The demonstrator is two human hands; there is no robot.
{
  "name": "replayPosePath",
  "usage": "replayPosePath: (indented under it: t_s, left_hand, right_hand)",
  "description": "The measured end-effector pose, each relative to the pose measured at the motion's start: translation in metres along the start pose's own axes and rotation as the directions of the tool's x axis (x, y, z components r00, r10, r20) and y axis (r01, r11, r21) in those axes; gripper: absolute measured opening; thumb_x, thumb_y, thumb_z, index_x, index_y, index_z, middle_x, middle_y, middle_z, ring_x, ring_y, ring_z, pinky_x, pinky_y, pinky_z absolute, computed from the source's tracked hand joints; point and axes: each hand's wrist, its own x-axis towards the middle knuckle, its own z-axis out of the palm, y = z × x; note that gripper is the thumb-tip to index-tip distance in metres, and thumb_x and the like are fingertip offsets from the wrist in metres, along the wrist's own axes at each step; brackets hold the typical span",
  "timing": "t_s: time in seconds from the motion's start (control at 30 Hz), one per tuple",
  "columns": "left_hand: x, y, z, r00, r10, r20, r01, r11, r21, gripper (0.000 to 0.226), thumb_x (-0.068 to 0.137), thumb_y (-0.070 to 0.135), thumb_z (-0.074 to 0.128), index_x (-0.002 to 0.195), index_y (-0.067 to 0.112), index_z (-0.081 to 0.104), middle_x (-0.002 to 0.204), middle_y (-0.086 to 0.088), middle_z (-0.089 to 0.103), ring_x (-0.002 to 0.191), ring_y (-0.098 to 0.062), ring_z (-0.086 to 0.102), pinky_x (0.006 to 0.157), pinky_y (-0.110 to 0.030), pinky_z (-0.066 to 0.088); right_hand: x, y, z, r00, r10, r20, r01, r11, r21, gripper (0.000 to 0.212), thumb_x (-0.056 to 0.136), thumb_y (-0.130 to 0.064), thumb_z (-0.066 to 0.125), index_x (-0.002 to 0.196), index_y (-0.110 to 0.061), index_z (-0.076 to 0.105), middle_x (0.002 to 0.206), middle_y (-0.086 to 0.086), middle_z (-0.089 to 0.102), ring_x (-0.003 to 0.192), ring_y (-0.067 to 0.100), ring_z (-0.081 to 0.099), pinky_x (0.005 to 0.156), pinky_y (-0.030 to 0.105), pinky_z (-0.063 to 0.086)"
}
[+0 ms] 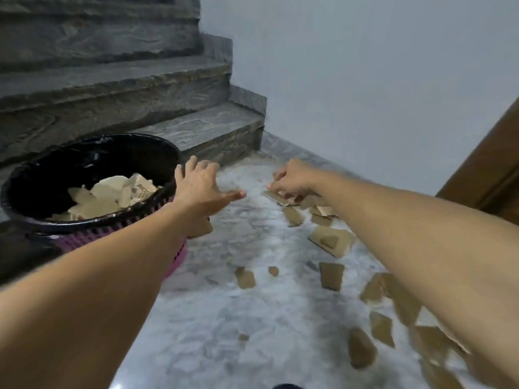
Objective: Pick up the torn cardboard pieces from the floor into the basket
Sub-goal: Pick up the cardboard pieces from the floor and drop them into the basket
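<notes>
Right hand (292, 179): fingers (278, 175) curled down and pinched together on the top edge of a cardboard piece (276, 197) lying at the far end of the scatter; the piece appears to touch the floor, though blur makes lift uncertain. Left hand (198, 188): fingers (191, 164) spread apart, thumb out to the right, palm down, holding nothing, hanging just beside the right rim of the basket (92, 234). Both bare forearms reach forward from the lower corners of the view. Basket: purple lattice wall, black liner folded over the rim, standing on the floor at the left against the lowest step of the grey stone stairs (112, 80). Inside it lies a heap of torn cardboard (112, 196), one piece showing print. More torn pieces (331, 241) lie loose on the marbled floor (224, 318), strung from the right hand back along the right forearm toward the lower right corner; a few small ones sit near mid-floor. Pale wall (365, 80) behind; brown wooden door edge (488, 178) at the far right.
</notes>
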Motion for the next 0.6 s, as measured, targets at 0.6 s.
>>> replayPosePath:
  t_s: [0.6]
  left_hand:
    - [-0.072, 0.225, 0.186, 0.671, 0.223, 0.707, -0.128, 0.974, -0.186, 0.090, 0.067, 0.058, 0.078, 0.138, 0.011, 0.047, 0.138, -0.006, 0.051, 0.126, -0.024, 0.049, 0.102, -0.033, 0.042]
  right_hand:
    - [-0.106, 0.327, -0.039, 0.847, 0.492, 0.203, -0.491, 0.869, -0.060, 0.042, 0.083, -0.030, 0.076, 0.113, -0.003, 0.065, 0.109, 0.012, 0.065, 0.096, 0.027, 0.069, 0.078, 0.041, 0.057]
